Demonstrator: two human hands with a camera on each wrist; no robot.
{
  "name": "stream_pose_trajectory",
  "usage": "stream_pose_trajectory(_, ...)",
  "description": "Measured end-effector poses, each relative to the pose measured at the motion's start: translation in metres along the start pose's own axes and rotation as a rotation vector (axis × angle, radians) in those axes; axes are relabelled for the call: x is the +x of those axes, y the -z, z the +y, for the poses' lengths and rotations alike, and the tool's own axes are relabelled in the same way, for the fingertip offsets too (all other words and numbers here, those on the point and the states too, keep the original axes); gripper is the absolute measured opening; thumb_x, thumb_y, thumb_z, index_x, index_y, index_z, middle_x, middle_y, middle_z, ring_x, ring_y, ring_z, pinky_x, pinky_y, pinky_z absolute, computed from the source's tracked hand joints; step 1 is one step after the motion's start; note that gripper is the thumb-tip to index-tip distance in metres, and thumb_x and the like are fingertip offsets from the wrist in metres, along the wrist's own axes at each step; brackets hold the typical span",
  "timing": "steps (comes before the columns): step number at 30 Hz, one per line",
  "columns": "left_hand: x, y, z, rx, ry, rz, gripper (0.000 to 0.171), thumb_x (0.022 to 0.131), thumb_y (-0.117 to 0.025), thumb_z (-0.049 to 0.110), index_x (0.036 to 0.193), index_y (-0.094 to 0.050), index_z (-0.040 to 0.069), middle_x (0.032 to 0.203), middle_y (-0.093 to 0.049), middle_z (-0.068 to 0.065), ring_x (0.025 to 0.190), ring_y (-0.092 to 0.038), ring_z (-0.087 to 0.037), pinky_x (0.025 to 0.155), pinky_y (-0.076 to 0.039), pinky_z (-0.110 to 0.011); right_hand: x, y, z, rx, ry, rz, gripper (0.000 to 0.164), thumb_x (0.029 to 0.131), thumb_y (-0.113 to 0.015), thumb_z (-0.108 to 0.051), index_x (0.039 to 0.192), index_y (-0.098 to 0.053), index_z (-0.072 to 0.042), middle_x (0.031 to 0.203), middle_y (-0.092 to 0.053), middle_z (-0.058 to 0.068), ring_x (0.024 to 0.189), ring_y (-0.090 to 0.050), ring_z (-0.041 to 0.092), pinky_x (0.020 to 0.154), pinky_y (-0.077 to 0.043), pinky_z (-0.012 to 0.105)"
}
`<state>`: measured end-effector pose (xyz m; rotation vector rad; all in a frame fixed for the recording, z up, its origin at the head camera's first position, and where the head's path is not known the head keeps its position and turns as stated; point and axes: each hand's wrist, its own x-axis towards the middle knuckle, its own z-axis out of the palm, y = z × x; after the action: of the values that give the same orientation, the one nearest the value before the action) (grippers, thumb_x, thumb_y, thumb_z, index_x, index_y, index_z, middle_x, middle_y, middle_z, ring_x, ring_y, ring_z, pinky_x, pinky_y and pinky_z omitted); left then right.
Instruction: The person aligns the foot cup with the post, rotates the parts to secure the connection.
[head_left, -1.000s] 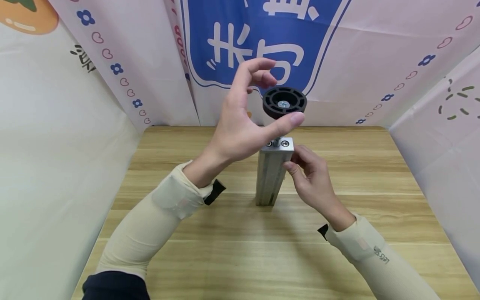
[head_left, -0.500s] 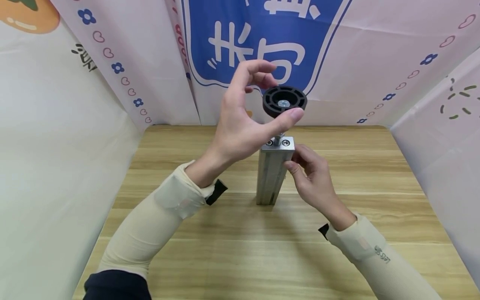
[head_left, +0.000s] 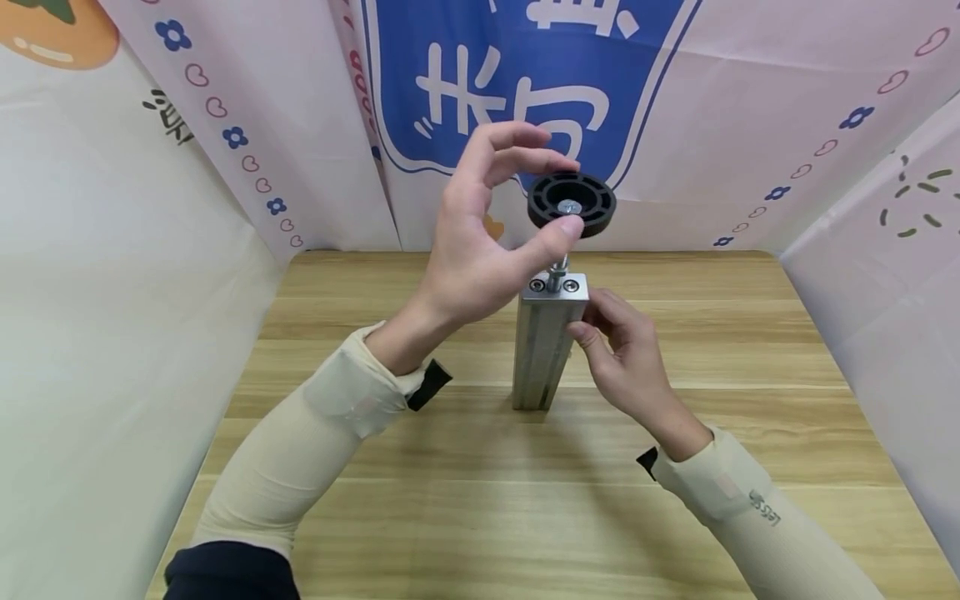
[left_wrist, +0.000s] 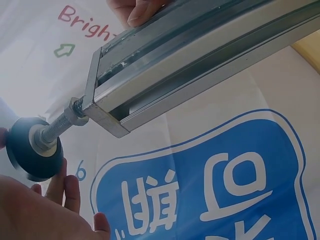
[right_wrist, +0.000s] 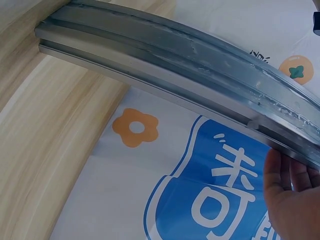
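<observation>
An aluminium profile (head_left: 538,354) stands upright on the wooden table, with a metal end plate (head_left: 572,295) fixed on top by screws. Out of that plate rises a threaded stem (left_wrist: 57,128) with a hex nut (left_wrist: 76,112), carrying a round black levelling foot (head_left: 597,202). My left hand (head_left: 476,237) pinches the foot, thumb over its near rim and a fingertip at the far rim. Lower down, my right hand (head_left: 628,367) holds the profile's right side near its top, thumb on the near face; its other fingers are partly hidden behind the metal.
The wooden table (head_left: 480,517) runs back to a printed cloth backdrop (head_left: 675,167) with a large blue sign. White cloth side walls (head_left: 135,275) flank the table on the left and right.
My left thumb has slid left along the foot's near rim, and a finger has extended to its far rim. The foot has shifted very slightly; my right hand and the profile stay put.
</observation>
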<state>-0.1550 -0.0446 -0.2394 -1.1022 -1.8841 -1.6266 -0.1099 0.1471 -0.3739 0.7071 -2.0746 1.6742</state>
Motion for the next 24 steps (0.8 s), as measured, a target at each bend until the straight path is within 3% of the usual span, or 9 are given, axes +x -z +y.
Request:
stream_pose_trajectory(3,-0.0001,-0.0007,-0.0006,-0.034,0.004,-0.021,0.053,0.089,-0.065,0.018,0.132,-0.049,-0.009,0.126,-0.072,-0.023,0.128,-0.064,-0.024,0.125,-0.029,-0.031,0.0003,0.0000,0.0004,0.004,0.006,0.004,0.026,0.098,-0.066,-0.002,0.122,-0.069,0.008,0.097,-0.065,0.008,0.083,-0.057,0.011,0.073,-0.051,0.020)
stream_pose_trajectory(12,-0.0002,-0.0025,-0.0015,-0.091,0.006,-0.048,0.051,0.092,-0.057,0.015,0.135,-0.047,-0.012,0.131,-0.069,-0.028,0.133,-0.061,-0.026,0.126,-0.030,-0.032,0.0015,-0.0005,-0.0012,-0.011,0.006,0.008,0.027,0.094,-0.064,0.013,0.120,-0.069,0.009,0.097,-0.065,0.002,0.082,-0.057,0.011,0.073,-0.051,0.020)
stream_pose_trajectory(19,-0.0005,-0.0019,-0.0011,-0.050,0.035,-0.033,0.060,0.089,-0.066,0.021,0.136,-0.048,-0.010,0.134,-0.065,-0.024,0.126,-0.061,-0.026,0.110,-0.046,-0.034,0.0014,0.0001,-0.0004,0.001,0.023,0.008,0.027,0.093,-0.065,0.014,0.119,-0.069,0.010,0.096,-0.064,0.001,0.081,-0.056,0.011,0.071,-0.050,0.021)
stream_pose_trajectory(24,-0.0003,-0.0015,-0.0003,-0.049,0.043,-0.016,0.067,0.083,-0.078,0.015,0.137,-0.048,-0.010,0.129,-0.065,-0.023,0.120,-0.061,-0.021,0.102,-0.052,-0.033,0.0015,0.0005,0.0005,0.003,0.036,0.002,0.028,0.093,-0.065,0.014,0.120,-0.069,0.009,0.095,-0.063,0.001,0.081,-0.055,0.011,0.071,-0.050,0.021)
